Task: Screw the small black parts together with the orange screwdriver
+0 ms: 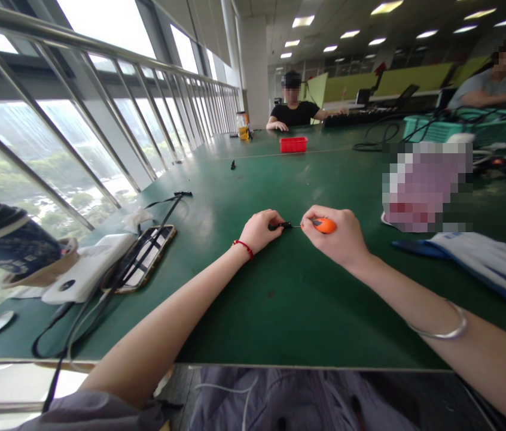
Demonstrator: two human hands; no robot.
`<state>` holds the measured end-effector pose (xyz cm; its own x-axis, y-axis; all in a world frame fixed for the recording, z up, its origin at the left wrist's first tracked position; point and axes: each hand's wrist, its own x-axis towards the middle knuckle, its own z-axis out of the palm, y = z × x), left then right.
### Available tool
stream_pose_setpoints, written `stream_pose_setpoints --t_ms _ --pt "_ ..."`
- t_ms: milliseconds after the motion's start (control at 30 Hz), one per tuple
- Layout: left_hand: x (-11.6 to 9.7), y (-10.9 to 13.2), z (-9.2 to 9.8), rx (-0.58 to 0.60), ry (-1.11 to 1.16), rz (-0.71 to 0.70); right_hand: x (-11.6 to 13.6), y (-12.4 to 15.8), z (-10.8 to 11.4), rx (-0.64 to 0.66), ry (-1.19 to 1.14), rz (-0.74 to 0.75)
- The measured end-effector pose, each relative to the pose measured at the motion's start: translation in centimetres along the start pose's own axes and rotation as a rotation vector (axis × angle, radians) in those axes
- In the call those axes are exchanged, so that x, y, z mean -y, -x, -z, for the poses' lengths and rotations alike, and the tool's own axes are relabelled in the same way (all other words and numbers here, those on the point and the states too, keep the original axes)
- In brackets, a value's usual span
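Small black part [279, 225]: pinched at the fingertips of the left hand [259, 231], just above the green table [280, 311], about mid-scene. Lies with its long axis left to right, free end poking out rightward past the fingers. Looks dark, slim, slightly glossy; too small for finer detail.

Directly right of it and in the same line: the thin metal shaft of a screwdriver [322, 225], tip at the part's right end. Touching or a hair apart, cannot tell. Orange handle wrapped in the right hand [338, 238], fingers curled shut around it. Left fingers closed tight on the part, knuckles folded under. Both hands level, facing each other, almost meeting.

Red cord bracelet [244, 247] on the left wrist, silver bangle [441, 329] on the right forearm. Farther out: blue-and-white gloves [481, 263] at near right; phone [145, 257] and white power bank [87, 272] at near left. Red tray [293, 144] far across, before a seated person [295, 111].
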<state>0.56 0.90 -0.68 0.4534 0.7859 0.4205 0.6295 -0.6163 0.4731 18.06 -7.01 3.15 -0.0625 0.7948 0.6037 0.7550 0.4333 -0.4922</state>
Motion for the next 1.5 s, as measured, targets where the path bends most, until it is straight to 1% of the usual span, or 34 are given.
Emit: stream_pose_setpoints --t_ms 267,400,733,867,1167,1500 --pt "-0.2 0.0 0.0 0.006 -0.016 0.0 0.0 0.0 -0.2 0.0 0.014 0.003" --pt "-0.1 0.0 0.1 0.001 0.001 0.037 0.0 0.1 -0.1 0.011 0.007 0.008" --pt "1.5 0.2 2.2 0.03 0.055 0.15 0.0 0.1 0.1 0.023 -0.02 0.017" --pt "1.6 0.2 2.5 0.028 0.051 0.149 -0.1 0.1 0.1 0.024 -0.025 0.026" --pt "1.7 0.2 2.6 0.038 0.036 0.153 0.1 0.0 0.2 0.041 -0.013 0.014" --pt "1.7 0.2 2.7 0.05 0.014 0.149 0.0 0.1 0.1 0.045 -0.013 0.034"
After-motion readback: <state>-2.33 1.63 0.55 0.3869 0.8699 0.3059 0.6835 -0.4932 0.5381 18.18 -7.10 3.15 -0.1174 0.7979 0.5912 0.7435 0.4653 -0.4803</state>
